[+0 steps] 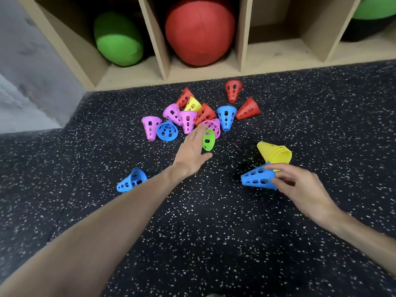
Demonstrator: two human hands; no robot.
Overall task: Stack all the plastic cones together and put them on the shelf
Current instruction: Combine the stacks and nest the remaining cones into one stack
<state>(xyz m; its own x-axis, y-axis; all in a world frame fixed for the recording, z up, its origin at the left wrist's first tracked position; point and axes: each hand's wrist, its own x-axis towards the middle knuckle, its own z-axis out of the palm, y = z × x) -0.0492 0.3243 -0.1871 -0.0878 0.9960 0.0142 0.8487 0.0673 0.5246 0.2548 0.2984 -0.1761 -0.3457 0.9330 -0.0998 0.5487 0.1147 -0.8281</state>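
On the dark speckled rubber floor [214, 232], just in front of a low wooden shelf [205, 69], lies a scattered heap of small perforated plastic cones [188, 118] in pink, red, blue, yellow and green. Most lie tipped on their sides, some touching or overlapping. They look light, thin-walled and slightly springy, with smooth sides broken by oval holes; they would likely slide or roll if nudged. The wide open rim seems the surest place to pinch one, since the narrow tip offers little to grip.

The person's left hand [192, 151] reaches toward the heap with fingers straight and spread, holding nothing, its fingertips beside a green perforated cone [208, 139] standing on edge. The right hand [300, 185] pinches the rim of a blue perforated cone [257, 179] between thumb and fingers, its tip pointing left. Just behind it lies a short nested stack of yellow cones [276, 153] on its side; whether it touches the blue one I cannot tell.

A lone blue cone [131, 180] lies apart, near the left forearm. Two red cones [233, 91] sit nearest the shelf.

The shelf's compartments hold a green padded ball [119, 39], a large red ball [199, 31] and, at far right, another green ball [375, 9]. One compartment between them appears free, so nothing seems to block that opening.
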